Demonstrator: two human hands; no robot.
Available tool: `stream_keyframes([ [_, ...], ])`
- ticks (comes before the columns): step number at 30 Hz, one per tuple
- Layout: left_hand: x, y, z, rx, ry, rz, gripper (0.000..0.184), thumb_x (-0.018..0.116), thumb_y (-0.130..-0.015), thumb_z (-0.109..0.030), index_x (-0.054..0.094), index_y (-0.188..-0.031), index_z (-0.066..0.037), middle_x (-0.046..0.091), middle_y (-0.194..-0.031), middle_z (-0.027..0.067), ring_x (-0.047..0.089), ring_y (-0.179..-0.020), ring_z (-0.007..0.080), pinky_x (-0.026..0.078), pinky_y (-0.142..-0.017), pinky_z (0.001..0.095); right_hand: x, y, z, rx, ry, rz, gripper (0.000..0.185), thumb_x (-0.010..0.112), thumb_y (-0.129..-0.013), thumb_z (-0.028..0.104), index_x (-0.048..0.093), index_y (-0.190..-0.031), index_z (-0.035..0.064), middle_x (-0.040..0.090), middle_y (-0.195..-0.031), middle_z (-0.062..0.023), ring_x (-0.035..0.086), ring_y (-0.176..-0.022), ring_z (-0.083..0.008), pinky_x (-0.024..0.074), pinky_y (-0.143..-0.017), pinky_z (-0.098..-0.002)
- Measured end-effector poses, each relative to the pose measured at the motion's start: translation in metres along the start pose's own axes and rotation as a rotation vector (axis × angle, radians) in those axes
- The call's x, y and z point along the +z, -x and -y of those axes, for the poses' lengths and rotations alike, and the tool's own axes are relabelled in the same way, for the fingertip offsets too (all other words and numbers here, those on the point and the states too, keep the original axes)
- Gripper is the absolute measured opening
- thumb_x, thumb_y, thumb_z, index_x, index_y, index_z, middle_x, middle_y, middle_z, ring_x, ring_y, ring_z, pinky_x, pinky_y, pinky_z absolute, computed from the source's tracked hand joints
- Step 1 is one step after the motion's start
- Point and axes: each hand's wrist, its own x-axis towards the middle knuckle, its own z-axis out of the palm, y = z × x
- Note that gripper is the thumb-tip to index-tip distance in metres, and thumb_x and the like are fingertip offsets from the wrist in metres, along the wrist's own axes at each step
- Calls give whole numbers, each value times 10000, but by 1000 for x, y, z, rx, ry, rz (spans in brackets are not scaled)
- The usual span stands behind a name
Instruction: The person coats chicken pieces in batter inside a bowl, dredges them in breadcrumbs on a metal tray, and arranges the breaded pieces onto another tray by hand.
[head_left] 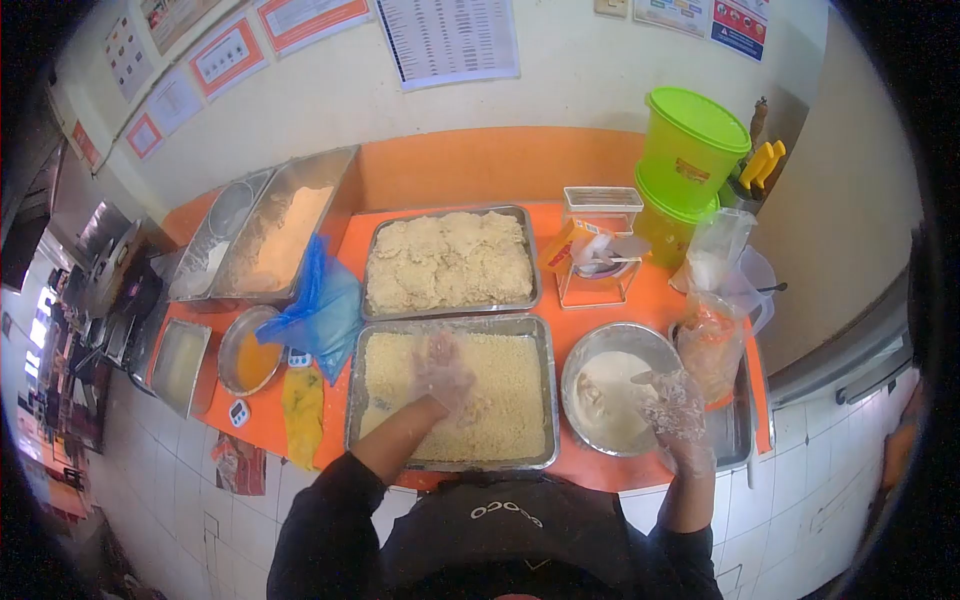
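Note:
My left hand [442,378], in a clear plastic glove, lies spread on pale breadcrumbs [505,400] that fill a metal tray [551,400] in front of me. My right hand [682,412] is gloved too and crusted with white crumbs. It hovers at the right rim of a round metal bowl [572,425], its fingers apart and nothing visible in them. White flour or batter [612,385] coats the inside of that bowl; I cannot tell which. Behind the crumbs, a second metal tray [537,270] holds lumpy, crumb-coated pieces [450,260].
Left stand deep metal bins [345,190] with orange powder, a blue plastic bag [325,300], a bowl of orange liquid [250,355] and a yellow cloth [303,415]. Right are a white wire rack [600,205], green tubs [695,145] and a clear bag of food [712,350].

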Motion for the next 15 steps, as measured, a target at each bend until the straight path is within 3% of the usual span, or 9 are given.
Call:
stream_keyframes([
  [2,-24,-36,4,-104,-163,137,729,465,-807,-395,274,-1374,21,145,-1459,247,125,-1365,366,106,-1053,583,-1,-1,1,11,15,18,290,634,-709,107,641,-994,158,590,-949,-98,495,-927,-322,398,-846,-431],
  [5,-26,-55,22,-205,-427,120,740,434,-832,-423,235,-1388,22,136,-1465,235,87,-1372,370,79,-1053,592,0,-1,3,2,14,31,304,626,-717,96,635,-1014,159,593,-967,-101,495,-936,-319,397,-858,-425],
  [8,-28,-23,-10,-352,195,119,727,414,-851,-421,226,-1382,38,158,-1455,244,112,-1363,386,85,-1060,580,-1,-5,2,-42,27,49,310,627,-721,90,631,-1028,140,597,-984,-102,503,-936,-314,399,-864,-416],
  [11,-6,-19,6,-94,122,134,728,416,-855,-418,212,-1386,36,166,-1453,244,119,-1360,391,93,-1058,583,7,-1,1,-24,40,43,308,635,-721,89,627,-1028,112,607,-994,-95,515,-931,-305,406,-856,-414],
  [15,-8,-48,12,-227,-134,113,722,402,-861,-423,198,-1401,11,112,-1469,239,95,-1366,392,60,-1061,586,9,3,-4,-103,69,47,313,653,-716,89,622,-1028,93,616,-1010,-88,525,-944,-300,410,-863,-418],
])
